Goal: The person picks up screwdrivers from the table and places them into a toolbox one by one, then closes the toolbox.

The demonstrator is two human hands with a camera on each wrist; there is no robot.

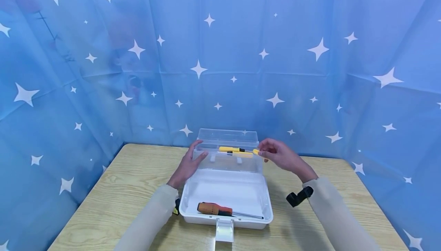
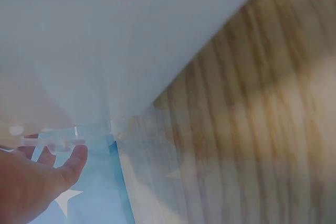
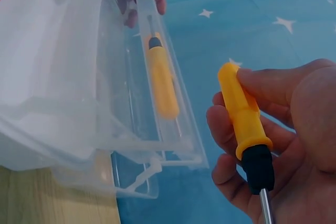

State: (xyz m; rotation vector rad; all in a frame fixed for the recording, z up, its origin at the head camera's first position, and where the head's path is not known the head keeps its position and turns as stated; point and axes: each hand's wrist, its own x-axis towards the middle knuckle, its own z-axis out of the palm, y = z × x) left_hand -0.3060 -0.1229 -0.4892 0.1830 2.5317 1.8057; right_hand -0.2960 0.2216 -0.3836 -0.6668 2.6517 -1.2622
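Observation:
A white toolbox (image 1: 225,224) with clear upper parts stands open on the table. At its left end my left hand (image 1: 187,167) grips the edge of the clear tray (image 1: 203,155), thumb toward the inside. My right hand (image 1: 280,155) pinches a yellow-handled screwdriver (image 3: 244,111) by the handle, just off the tray's right end; its black collar and metal shaft point toward the wrist. Inside the tray lie other yellow-handled screwdrivers (image 1: 228,149). In the box's bottom, along the front wall, rest a screwdriver with a brown-orange handle (image 1: 208,208) and a red-and-black one (image 1: 224,210).
The front latch (image 1: 224,232) hangs down toward me. Behind the box rises the clear lid (image 1: 227,134), close to a blue curtain (image 1: 234,101) with white stars. The wooden table (image 1: 138,178) extends on both sides.

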